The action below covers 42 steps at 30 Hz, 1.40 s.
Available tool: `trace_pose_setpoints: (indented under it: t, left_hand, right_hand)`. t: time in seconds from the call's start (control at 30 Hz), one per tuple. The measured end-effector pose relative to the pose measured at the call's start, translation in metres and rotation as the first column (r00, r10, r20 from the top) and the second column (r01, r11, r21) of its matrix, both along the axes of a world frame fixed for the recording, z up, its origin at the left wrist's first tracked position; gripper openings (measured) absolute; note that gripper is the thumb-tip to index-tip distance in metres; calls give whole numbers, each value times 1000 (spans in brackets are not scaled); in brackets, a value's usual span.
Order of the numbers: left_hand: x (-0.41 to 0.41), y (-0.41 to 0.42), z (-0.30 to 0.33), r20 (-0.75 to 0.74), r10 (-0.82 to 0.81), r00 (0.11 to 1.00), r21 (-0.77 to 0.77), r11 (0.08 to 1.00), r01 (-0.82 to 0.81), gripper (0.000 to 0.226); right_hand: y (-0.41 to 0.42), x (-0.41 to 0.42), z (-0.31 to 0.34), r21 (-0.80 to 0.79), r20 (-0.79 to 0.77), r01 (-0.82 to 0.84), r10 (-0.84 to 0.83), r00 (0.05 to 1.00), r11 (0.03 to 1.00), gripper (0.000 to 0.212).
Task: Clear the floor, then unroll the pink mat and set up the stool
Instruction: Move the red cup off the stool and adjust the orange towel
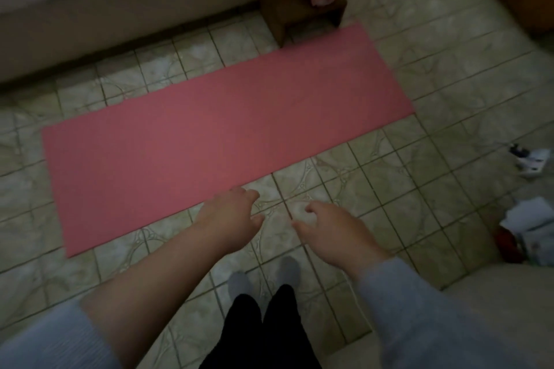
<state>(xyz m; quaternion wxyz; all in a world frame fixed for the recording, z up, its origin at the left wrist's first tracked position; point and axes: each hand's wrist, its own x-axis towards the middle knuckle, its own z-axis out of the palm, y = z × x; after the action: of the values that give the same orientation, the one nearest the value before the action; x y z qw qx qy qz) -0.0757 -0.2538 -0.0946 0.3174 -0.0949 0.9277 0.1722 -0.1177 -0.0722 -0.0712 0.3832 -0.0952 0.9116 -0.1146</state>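
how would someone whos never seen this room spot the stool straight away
Find the pink mat spread flat on the tiled floor and follow it to its far right end. The stool stands just beyond that corner: small, dark brown wood, the only furniture there, with two pinkish-red items on top.

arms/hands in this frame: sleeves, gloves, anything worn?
Both hands bare: no gloves, and no rings or watch visible, though the frame is dim and blurred. Left hand comes from a light grey-blue knit sleeve pushed up near the elbow, forearm uncovered. Right hand has the same sleeve down to the wrist.
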Motion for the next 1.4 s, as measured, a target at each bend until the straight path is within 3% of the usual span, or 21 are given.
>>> trace_pose_setpoints:
  t: [0.33,0.8,1.23,1.4]
  left_hand:
    - [10,39,81,-164,32,986,-10,999,-35,55]
    - [-16,70,101,-154,33,988,-13,999,-35,51]
    - [-63,24,99,-156,230,961,-23,971,-236,50]
    - [-131,-23,99,-155,262,953,-53,961,-273,55]
  right_hand:
    - [60,11,76,-34,-103,66,-69,992,997,61]
    - [88,5,84,-47,-66,229,-232,971,972,60]
    - [31,-113,101,-38,-177,25,-32,984,999,57]
    - [-16,-189,103,-87,-198,12,-29,980,996,57]
